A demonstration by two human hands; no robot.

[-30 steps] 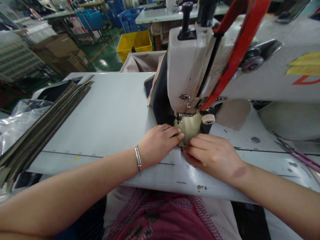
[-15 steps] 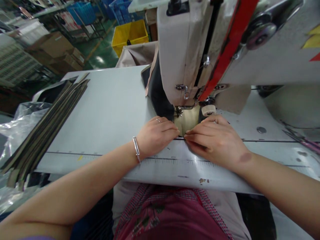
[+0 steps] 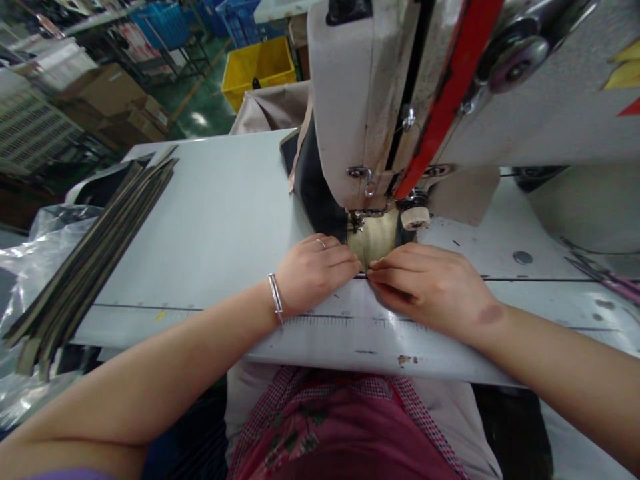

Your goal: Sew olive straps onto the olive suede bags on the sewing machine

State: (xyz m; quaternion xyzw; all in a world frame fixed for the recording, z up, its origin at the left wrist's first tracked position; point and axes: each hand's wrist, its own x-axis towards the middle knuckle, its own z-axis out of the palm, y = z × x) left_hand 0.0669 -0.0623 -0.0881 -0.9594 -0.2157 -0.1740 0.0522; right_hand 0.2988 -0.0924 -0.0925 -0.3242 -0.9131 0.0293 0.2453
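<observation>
Both hands meet at the near edge of a piece of fabric (image 3: 373, 241), pale yellowish on the side that shows, under the head of a sewing machine (image 3: 345, 107). My left hand (image 3: 317, 272) pinches its left edge, fingers pressed together; a ring and a silver bracelet show on that arm. From the right, my right hand (image 3: 427, 280) pinches the same edge, thumb below the fingers. The presser foot (image 3: 357, 222) sits just beyond the fingertips. Dark material (image 3: 317, 180) with a beige strip lies behind and left of the needle area, partly hidden by the machine.
A stack of dark strips (image 3: 100, 247) hangs over the table's left side beside clear plastic (image 3: 45, 247). Scissors (image 3: 605, 277) lie at the far right. A ruler scale (image 3: 330, 321) runs along the table's front. Behind stand a yellow bin (image 3: 257, 70) and cardboard boxes (image 3: 107, 93).
My right index finger has come down and lies closer to the other fingers. The fingertips stay together at the fabric edge. The view has shifted slightly.
</observation>
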